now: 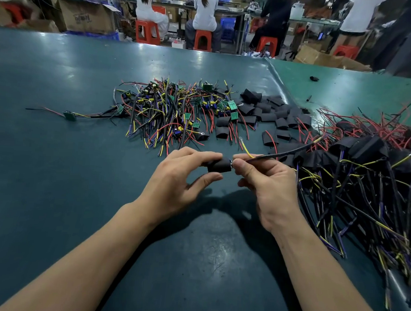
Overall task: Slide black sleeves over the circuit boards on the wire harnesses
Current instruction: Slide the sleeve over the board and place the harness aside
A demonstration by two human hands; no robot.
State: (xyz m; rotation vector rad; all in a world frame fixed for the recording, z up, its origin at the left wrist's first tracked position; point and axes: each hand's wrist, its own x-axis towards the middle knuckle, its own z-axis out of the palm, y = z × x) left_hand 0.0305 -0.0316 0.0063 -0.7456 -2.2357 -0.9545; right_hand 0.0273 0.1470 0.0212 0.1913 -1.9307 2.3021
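Observation:
Above the middle of the green table (54,170), my left hand (181,178) grips a black sleeve (219,165) between thumb and fingers. My right hand (267,183) pinches the black and yellow wires of a harness (284,153) right at the sleeve's right end. The circuit board is hidden inside the sleeve. Behind my hands lies a tangled pile of bare harnesses with small green boards (178,110). Loose black sleeves (267,113) lie to its right.
A large heap of sleeved harnesses (372,170) covers the table's right side. One single harness (69,115) lies apart at the left. A second lighter green table (372,93) adjoins at the back right. People sit on red stools (147,32) beyond the table.

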